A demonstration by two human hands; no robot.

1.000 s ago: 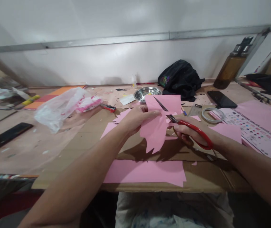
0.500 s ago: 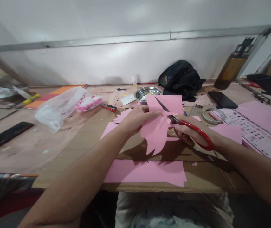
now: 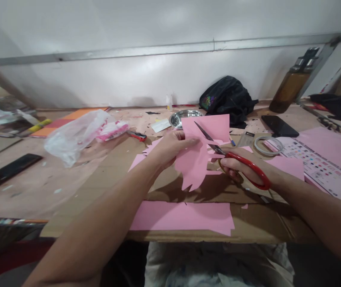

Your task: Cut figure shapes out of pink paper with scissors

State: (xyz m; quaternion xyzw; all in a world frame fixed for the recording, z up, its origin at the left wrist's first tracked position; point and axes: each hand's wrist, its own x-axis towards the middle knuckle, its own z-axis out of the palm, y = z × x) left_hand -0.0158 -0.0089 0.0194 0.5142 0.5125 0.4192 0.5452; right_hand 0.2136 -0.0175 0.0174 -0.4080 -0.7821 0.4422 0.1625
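The left hand (image 3: 170,149) pinches a piece of pink paper (image 3: 198,159) and holds it up over the worktop (image 3: 68,179). The paper has a jagged bottom edge. The right hand (image 3: 239,167) grips a pair of scissors (image 3: 236,157) with red handles, fingers closed through the loops. The blades stand open, and the paper sits between them, near its top right part.

Under the hands lies brown cardboard (image 3: 170,187). A big flat pink sheet (image 3: 185,217) lies on it at the near edge. Small pink scraps (image 3: 146,153) lie just behind the left hand.

Farther back sits a shiny metal bowl (image 3: 182,116), with a black bag (image 3: 228,99) beside it. A clear plastic bag (image 3: 77,133) lies off to the left. A roll of tape (image 3: 267,145) and a dark phone (image 3: 279,125) lie to the right. A brown bottle (image 3: 292,85) stands at the wall.
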